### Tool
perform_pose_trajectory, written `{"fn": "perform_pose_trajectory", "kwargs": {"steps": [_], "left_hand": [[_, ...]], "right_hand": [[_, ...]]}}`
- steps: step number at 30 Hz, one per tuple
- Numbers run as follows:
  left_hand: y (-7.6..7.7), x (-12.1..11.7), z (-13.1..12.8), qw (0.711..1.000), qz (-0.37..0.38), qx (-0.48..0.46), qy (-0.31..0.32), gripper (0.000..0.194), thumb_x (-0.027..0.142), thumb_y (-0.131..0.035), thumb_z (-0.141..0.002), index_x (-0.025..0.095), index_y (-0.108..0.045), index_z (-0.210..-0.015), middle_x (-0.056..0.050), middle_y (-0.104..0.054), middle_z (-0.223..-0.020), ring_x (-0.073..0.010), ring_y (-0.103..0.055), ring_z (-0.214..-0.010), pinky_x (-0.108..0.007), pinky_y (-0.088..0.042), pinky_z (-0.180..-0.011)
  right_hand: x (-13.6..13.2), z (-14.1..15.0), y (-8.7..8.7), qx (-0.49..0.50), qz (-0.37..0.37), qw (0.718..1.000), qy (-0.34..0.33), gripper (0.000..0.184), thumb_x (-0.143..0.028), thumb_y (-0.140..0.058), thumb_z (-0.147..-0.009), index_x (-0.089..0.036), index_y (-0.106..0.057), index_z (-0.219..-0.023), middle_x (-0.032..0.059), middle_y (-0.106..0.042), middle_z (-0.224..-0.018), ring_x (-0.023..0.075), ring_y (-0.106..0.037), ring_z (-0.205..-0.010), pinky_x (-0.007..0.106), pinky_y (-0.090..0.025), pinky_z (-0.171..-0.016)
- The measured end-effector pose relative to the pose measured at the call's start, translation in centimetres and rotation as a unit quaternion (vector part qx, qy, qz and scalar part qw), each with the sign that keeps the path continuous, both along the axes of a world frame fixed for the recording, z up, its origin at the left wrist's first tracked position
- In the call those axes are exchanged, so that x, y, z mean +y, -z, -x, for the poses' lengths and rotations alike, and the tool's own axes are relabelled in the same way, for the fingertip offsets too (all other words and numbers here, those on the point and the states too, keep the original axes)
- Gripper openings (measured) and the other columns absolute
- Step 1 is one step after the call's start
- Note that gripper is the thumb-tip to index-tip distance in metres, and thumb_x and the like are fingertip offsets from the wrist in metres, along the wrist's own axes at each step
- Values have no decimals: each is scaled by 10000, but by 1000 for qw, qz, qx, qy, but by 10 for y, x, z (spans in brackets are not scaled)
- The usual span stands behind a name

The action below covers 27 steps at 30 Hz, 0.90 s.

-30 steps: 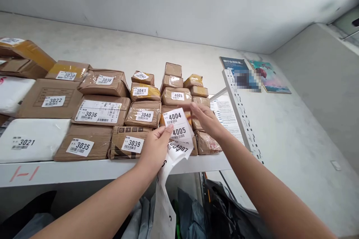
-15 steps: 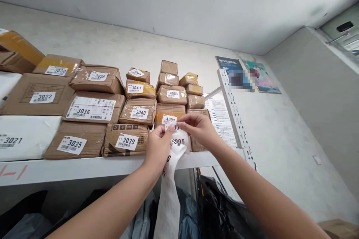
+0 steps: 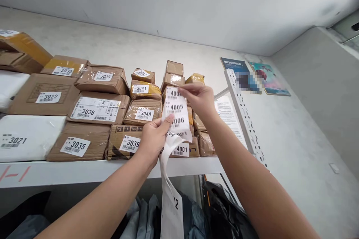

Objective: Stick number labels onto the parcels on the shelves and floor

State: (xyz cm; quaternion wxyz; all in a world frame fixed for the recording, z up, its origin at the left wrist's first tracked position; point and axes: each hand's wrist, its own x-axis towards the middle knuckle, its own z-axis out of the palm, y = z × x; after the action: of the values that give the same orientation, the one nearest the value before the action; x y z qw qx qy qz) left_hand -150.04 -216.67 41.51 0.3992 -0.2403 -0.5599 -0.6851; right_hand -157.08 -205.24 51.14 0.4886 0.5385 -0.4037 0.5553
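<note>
A long white strip of number labels [image 3: 176, 114] is held up between my two hands in front of the parcels. Its upper end reads 4004, 4005 and 4006; below, it curls and trails down past the shelf edge. My left hand [image 3: 154, 138] pinches the strip's left side near 4006, thumb on top. Higher up, my right hand [image 3: 200, 99] has its fingertips closed on the top right corner, by 4004. Behind the strip stands a column of cardboard boxes, partly covered; the bottom one bears a 4001 label [image 3: 181, 149].
Stacked parcels such as the 3040 box [image 3: 131, 114] and a white package [image 3: 33, 127] line the white shelf [image 3: 84, 171]. A perforated upright [image 3: 242, 119] stands at right. Dark and grey bags [image 3: 224, 209] sit below. Posters [image 3: 269, 78] hang on the wall.
My right hand has moved up, drawing the label strip's top end higher and flatter. Labels 4004 to 4006 now show clearly, and the 4001 label has come into view. The camera has shifted slightly.
</note>
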Motion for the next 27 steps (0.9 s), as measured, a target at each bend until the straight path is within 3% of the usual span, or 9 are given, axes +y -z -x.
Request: {"fn": "perform_pose_trajectory", "kwargs": {"steps": [3,7,14,17,20,22,23,25,27], "left_hand": [[10,-10,-8,999,12,-22,-28,394,473,-810,-557,130,-709,-723,-46,-694,-610,-140,-595,-508,-251,-476,-506],[31,-18,-13,998,31,-57,-22,411,527,-780,-585,151,-720,-740,-54,-714,-646,-160,-617,-530,-263,-488,-515],[41,-28,-19,996,48,-78,-11,406,530,-759,-619,160,-733,-783,-69,-735,-712,-168,-633,-555,-285,-515,-578],[38,-28,-26,997,36,-70,-20,418,524,-771,-606,163,-734,-813,-69,-737,-728,-188,-657,-622,-285,-521,-606],[36,-26,-35,997,33,-61,-32,430,532,-773,-596,164,-731,-813,-67,-734,-726,-211,-670,-688,-295,-527,-639],[36,-25,-40,997,34,-54,-42,425,541,-762,-607,166,-729,-805,-59,-729,-709,-206,-666,-686,-293,-524,-644],[37,-24,-42,997,35,-53,-50,424,549,-756,-611,166,-727,-791,-54,-724,-689,-199,-658,-665,-286,-517,-627],[39,-24,-44,996,43,-48,-68,430,571,-738,-619,164,-721,-756,-44,-711,-653,-185,-639,-628,-269,-495,-586],[40,-22,-44,994,64,-51,-77,444,592,-713,-634,160,-716,-734,-43,-706,-642,-183,-631,-615,-262,-476,-558]], "right_hand": [[-14,14,-50,18,99,991,91,103,-178,-628,-777,-149,-722,-808,52,-710,-767,173,-641,-737,349,-514,-755],[-27,44,-102,-38,60,979,190,107,-157,-615,-764,-152,-706,-820,51,-680,-767,201,-631,-761,375,-505,-777],[-30,43,-108,19,70,923,378,511,-187,-724,-704,-231,-588,-1195,122,-517,-1165,288,-581,-984,468,-492,-838],[-29,33,-105,46,18,915,400,292,-153,-699,-728,-208,-665,-1013,105,-562,-1109,295,-553,-1048,454,-484,-878],[-25,18,-87,20,1,938,346,171,-151,-641,-783,-165,-675,-949,110,-628,-1053,283,-577,-1033,449,-466,-909],[-19,2,-57,20,6,973,231,200,-232,-540,-875,-157,-657,-1017,114,-643,-1083,244,-603,-1007,406,-486,-873],[-15,-8,-38,32,-34,988,149,258,-300,-463,-921,-171,-650,-1043,98,-661,-1055,214,-624,-964,367,-510,-815],[-6,-25,4,34,-255,966,28,356,-406,-390,-937,-204,-656,-1063,79,-685,-1020,203,-650,-913,331,-537,-686],[2,-35,43,19,-336,942,5,288,-387,-602,-829,-222,-662,-1058,62,-696,-1008,203,-654,-887,316,-539,-662]]}}
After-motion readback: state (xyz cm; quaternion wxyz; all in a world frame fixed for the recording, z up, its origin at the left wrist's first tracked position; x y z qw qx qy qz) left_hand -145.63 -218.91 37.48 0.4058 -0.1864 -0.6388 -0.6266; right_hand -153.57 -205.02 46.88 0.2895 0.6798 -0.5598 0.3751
